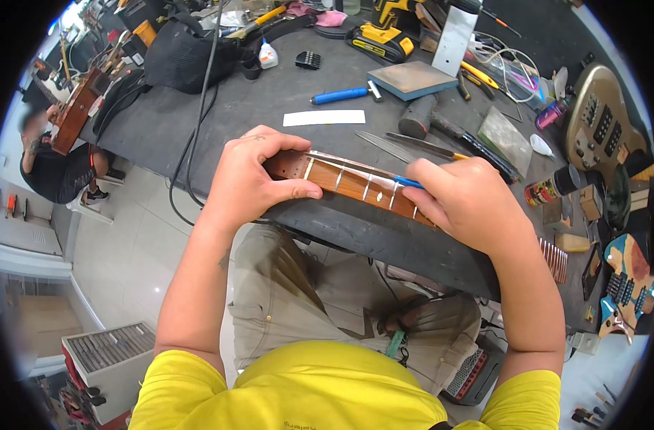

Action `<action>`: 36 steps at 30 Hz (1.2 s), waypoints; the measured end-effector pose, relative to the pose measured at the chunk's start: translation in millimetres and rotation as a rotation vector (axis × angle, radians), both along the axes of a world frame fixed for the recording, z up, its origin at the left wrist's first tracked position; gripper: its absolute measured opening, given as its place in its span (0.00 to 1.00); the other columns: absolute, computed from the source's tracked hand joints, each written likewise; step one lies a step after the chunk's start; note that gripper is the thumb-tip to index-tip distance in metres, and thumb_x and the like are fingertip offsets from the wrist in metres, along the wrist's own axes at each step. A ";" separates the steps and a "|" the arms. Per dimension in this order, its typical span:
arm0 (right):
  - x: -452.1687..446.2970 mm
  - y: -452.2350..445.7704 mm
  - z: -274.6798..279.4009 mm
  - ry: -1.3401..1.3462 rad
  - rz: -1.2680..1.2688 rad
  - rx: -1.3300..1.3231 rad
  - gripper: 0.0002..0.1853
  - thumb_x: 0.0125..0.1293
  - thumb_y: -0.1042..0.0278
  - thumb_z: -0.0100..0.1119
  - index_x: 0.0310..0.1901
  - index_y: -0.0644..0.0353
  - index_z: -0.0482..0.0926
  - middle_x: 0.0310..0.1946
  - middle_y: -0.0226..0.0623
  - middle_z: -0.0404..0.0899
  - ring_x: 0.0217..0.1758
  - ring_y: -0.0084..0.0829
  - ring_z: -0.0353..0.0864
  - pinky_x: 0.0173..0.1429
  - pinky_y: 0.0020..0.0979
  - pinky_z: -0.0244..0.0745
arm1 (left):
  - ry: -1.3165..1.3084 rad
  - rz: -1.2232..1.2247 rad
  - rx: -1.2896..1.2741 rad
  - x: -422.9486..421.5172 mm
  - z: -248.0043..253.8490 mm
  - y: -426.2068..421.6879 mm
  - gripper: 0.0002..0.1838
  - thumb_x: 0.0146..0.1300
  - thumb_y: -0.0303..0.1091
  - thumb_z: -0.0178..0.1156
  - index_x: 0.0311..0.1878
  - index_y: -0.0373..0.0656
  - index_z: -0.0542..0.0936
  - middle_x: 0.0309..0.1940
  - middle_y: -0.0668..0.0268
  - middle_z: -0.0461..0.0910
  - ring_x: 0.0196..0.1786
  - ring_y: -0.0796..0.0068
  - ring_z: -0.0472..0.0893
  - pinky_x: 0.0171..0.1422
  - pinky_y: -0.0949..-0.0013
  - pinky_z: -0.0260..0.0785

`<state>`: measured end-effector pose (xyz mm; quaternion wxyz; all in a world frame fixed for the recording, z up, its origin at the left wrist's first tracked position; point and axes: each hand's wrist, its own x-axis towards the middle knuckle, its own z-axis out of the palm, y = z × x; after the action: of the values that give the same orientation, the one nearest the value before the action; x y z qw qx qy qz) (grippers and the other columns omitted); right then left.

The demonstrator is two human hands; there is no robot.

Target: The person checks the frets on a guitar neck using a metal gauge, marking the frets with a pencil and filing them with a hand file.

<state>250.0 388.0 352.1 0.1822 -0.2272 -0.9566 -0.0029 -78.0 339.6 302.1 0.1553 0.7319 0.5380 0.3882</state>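
A wooden guitar neck (348, 181) with metal frets and a pale inlay lies at the table's front edge. My left hand (259, 172) is wrapped round its headstock end, thumb on the near side. In my right hand (463, 197) is the blue handle of a thin file (407, 182), whose narrow blade runs left along the neck's far edge toward my left fingers. The right fingers are closed just above the fretboard. My right hand hides the neck's far right end.
Beyond the neck lie a white strip (324, 117), loose files (384, 147), a blue-handled tool (339, 95), a hammer (417, 117) and a flat block (413, 79). Guitar bodies (605, 118) stand at right. A cable (196, 136) crosses the left. Another person (58, 168) sits far left.
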 end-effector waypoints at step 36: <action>-3.1 3.6 -7.3 0.005 -0.016 -0.031 0.14 0.79 0.59 0.68 0.41 0.57 0.75 0.22 0.43 0.82 0.27 0.51 0.86 0.32 0.50 0.78 | -0.042 0.020 -0.092 3.3 1.1 -3.2 0.36 0.41 0.44 0.95 0.54 0.39 0.93 0.44 0.67 0.89 0.45 0.75 0.87 0.50 0.70 0.79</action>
<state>246.8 391.6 344.8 0.1812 -0.2376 -0.9543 0.0108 -74.7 336.4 303.2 0.1960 0.7104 0.5591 0.3799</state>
